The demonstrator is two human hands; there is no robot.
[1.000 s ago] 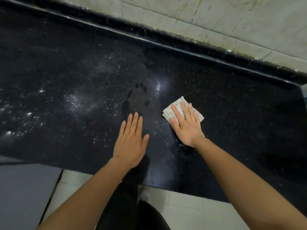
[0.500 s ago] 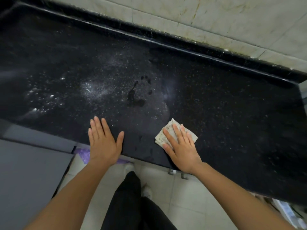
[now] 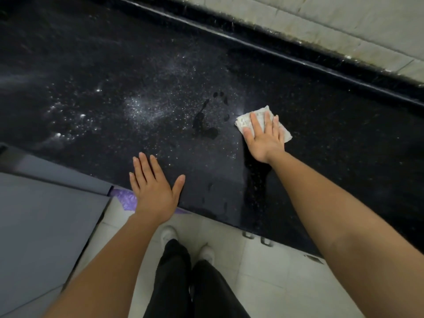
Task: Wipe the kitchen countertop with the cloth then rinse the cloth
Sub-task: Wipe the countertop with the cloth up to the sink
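A small folded whitish cloth [image 3: 244,120] lies flat on the black speckled countertop [image 3: 332,138]. My right hand [image 3: 263,136] presses on the cloth with straight, spread fingers and covers most of it. My left hand [image 3: 153,189] rests flat, fingers straight, on the counter's front edge and holds nothing. White powdery specks [image 3: 142,109] and dark wet marks [image 3: 204,125] lie on the counter to the left of the cloth.
A raised black lip [image 3: 298,58] runs along the back of the counter below a pale tiled wall [image 3: 344,21]. A grey surface [image 3: 46,221] sits low at the left. Below are the pale floor tiles [image 3: 275,283], my dark trousers and white shoes.
My right hand has pushed the cloth away from the counter's front edge toward the back. My left hand stays flat at the front edge.
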